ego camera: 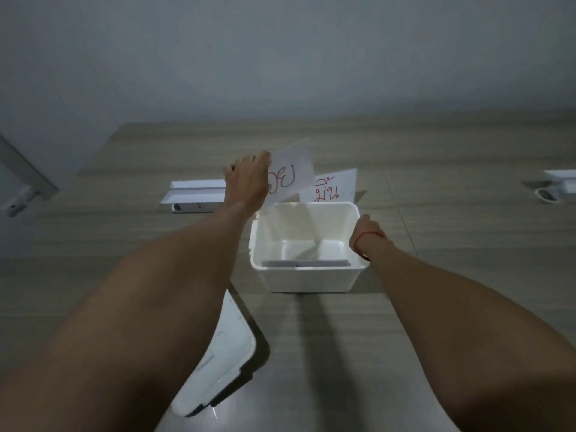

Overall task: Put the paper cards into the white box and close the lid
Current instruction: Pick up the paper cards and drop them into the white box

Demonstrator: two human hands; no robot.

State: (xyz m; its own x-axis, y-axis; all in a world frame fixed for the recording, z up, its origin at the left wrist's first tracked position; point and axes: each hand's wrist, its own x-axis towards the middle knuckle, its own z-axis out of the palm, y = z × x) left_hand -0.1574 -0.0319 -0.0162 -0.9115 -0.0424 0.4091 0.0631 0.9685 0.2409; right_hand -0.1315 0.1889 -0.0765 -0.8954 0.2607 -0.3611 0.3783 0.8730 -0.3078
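Note:
An open white box (307, 277) stands on the wooden table in the middle of the view. My left hand (247, 179) holds a paper card (293, 176) with red writing, raised and tilted above the box's far left corner. A second card (332, 190) with red writing stands behind the box's far rim. My right hand (364, 233) rests against the box's right wall, its fingers hidden behind the rim. A flat grey-white piece lies inside the box along the near wall. The white lid (223, 363) lies on the table at the near left, partly under my left forearm.
A white slotted card holder (196, 196) sits on the table left of the cards. Another white object (558, 187) lies at the far right edge. A grey wall runs behind the table, and a metal frame (25, 179) stands at the left.

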